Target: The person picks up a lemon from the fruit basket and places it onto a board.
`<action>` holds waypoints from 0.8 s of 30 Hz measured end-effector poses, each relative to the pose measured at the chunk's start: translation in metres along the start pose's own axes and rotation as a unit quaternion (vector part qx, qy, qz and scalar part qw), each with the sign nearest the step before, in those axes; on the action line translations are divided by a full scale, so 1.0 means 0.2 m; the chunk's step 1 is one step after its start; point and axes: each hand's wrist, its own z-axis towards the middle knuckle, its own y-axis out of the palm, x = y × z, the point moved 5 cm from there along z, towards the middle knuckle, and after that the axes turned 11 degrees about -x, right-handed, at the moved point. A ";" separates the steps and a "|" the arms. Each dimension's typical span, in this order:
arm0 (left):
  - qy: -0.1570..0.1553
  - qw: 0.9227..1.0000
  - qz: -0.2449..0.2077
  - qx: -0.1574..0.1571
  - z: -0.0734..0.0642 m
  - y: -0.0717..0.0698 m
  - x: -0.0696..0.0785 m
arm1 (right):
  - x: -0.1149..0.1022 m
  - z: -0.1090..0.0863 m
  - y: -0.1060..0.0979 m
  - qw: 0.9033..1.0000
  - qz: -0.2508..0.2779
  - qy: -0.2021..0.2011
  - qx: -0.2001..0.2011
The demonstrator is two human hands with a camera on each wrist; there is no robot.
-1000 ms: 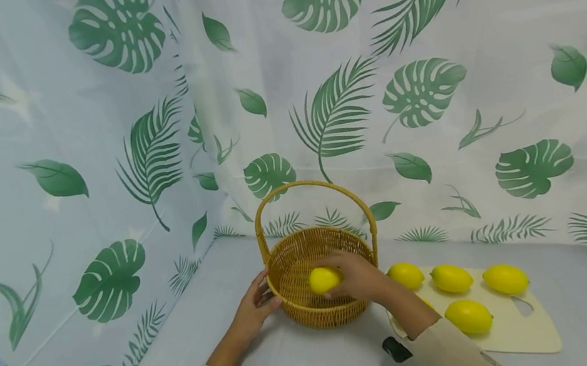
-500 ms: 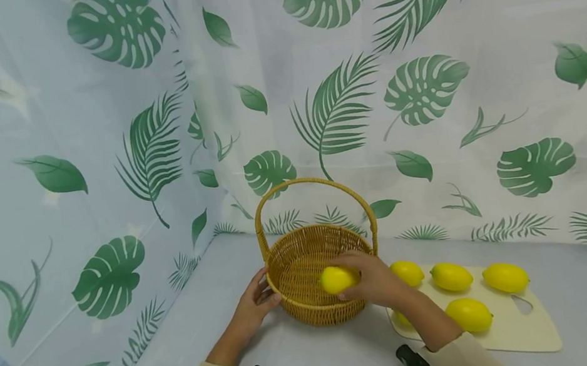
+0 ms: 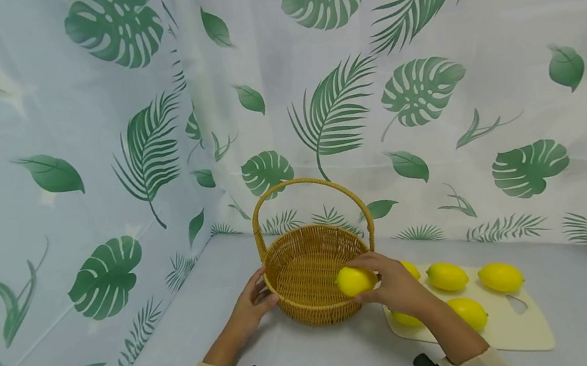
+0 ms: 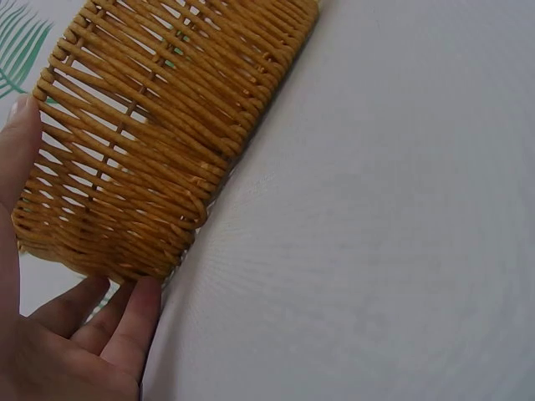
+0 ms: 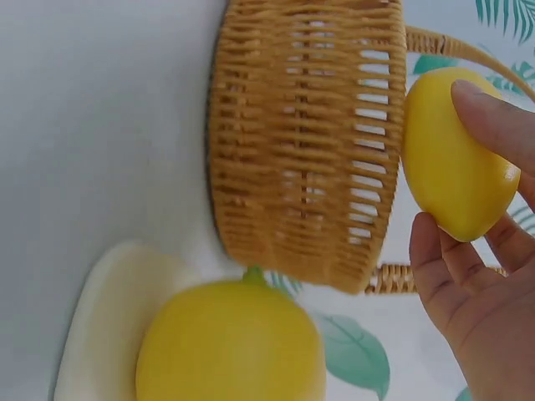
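Observation:
My right hand [image 3: 396,284] grips a yellow lemon [image 3: 356,280] at the right front rim of the wicker basket [image 3: 319,315]. Thumb and fingers hold the fruit from opposite sides in the right wrist view, where the lemon [image 5: 456,154] overlaps the rim. Against the basket's left outer side rests my left hand [image 3: 247,313]. The left wrist view shows its thumb near the rim and its fairly straight fingertips [image 4: 142,301] touching the woven wall. Inside the basket, only bare weave shows. Whether the lemon touches the rim, I cannot tell.
On the right, a cream cutting board [image 3: 521,335] bears several more lemons, including one at the far corner [image 3: 501,277]. My right forearm partly covers some of them. A tall arched handle [image 3: 304,180] rises over the basket. Leaf-printed sheets [image 3: 442,186] hang behind and at left.
My right hand has moved rightward with the lemon, from over the basket's inside to its right front rim. The left hand keeps its place at the basket's side.

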 end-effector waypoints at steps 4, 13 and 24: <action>0.000 1.000 -0.001 -0.004 0.00 0.00 0.02 | 0.02 -0.05 -0.04 1.000 -0.020 -0.002 0.008; -0.005 1.000 0.000 0.001 -0.01 -0.01 -0.02 | 0.09 -0.14 -0.10 0.999 -0.035 0.015 0.023; -0.006 1.000 -0.006 0.004 -0.01 0.00 0.00 | 0.17 -0.26 -0.20 0.997 -0.048 0.046 0.026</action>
